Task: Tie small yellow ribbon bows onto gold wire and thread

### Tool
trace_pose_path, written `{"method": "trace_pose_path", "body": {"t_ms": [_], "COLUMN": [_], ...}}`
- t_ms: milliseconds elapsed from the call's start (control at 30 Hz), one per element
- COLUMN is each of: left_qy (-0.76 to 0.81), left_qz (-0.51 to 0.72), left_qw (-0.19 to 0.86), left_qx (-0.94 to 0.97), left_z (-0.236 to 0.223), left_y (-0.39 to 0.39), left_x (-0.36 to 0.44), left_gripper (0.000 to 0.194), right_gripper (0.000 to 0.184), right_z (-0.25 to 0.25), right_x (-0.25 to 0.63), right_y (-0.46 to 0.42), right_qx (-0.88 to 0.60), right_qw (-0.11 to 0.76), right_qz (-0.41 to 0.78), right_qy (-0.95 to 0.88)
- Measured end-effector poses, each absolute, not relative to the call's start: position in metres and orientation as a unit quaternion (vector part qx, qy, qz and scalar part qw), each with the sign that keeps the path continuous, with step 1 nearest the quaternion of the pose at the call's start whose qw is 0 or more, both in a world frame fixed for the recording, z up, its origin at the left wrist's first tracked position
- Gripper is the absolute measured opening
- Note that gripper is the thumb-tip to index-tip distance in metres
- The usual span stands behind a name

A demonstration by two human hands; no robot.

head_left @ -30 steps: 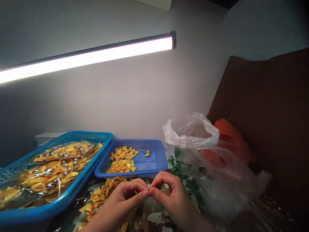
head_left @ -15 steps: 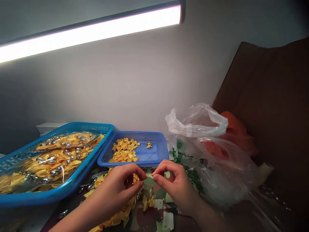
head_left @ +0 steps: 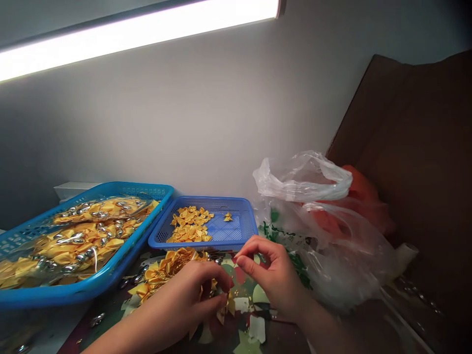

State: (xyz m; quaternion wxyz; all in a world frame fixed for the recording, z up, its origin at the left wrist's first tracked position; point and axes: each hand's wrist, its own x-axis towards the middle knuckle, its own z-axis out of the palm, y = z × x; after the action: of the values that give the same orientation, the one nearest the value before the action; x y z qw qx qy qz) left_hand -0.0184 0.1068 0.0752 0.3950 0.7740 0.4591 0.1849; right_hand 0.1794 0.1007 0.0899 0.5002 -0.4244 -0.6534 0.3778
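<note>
Near, the left hand (head_left: pixel 193 290) is held slightly open beside gold bows (head_left: pixel 167 268); the right hand's (head_left: pixel 275 275) thumb and forefinger are pinched together (in neither can anything held be made out). Farther, more bows are held in the blue basket (head_left: pixel 236 243).

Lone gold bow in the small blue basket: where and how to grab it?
Probably pinch the lone gold bow across its middle, from straight above. It sits apart from the heaped bows, with bare floor around it; the raised walls of the small blue basket would hinder a low side approach.
</note>
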Motion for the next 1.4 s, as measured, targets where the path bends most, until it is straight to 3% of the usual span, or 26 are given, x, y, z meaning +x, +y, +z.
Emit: {"method": "trace_pose_path", "body": {"t_ms": [267, 400, 567, 800, 933, 1400], "left_qy": [0.435, 0.41, 0.427, 0.353, 0.324, 0.389], "left_qz": [0.172, 0.175, 0.202, 0.235, 0.261, 0.467], "left_qw": [0.492, 0.509, 0.47, 0.658, 0.711, 0.611], "left_qx": [0.735, 0.736, 0.746, 0.622, 0.566, 0.507], "left_z": [0.085, 0.085, 0.08, 0.074, 0.078, 0.092], "left_y": [0.1, 0.098, 0.098, 0.101, 0.103, 0.107], "left_x": [-0.012, -0.008, -0.009, -0.008, -0.008, -0.008], "left_gripper": [0.033, 0.013, 0.013, 0.026, 0.033, 0.043], "right_gripper": [0.012, 0.016, 0.017, 0.019, 0.017, 0.028], "right_z": [0.093, 0.095, 0.1, 0.107, 0.108, 0.117], "right_x": [0.181, 0.182, 0.187, 0.195, 0.2, 0.202], "right_y": [0.098, 0.096, 0.097, 0.1, 0.103, 0.101], "right_qx": [-0.407, -0.407, -0.378, -0.35, -0.344, -0.355], "right_qw": [0.531, 0.543, 0.566, 0.618, 0.629, 0.69], "right_qz": [0.406, 0.442, 0.461, 0.455, 0.465, 0.449], "right_qy": [-0.622, -0.587, -0.57, -0.538, -0.52, -0.444]}}
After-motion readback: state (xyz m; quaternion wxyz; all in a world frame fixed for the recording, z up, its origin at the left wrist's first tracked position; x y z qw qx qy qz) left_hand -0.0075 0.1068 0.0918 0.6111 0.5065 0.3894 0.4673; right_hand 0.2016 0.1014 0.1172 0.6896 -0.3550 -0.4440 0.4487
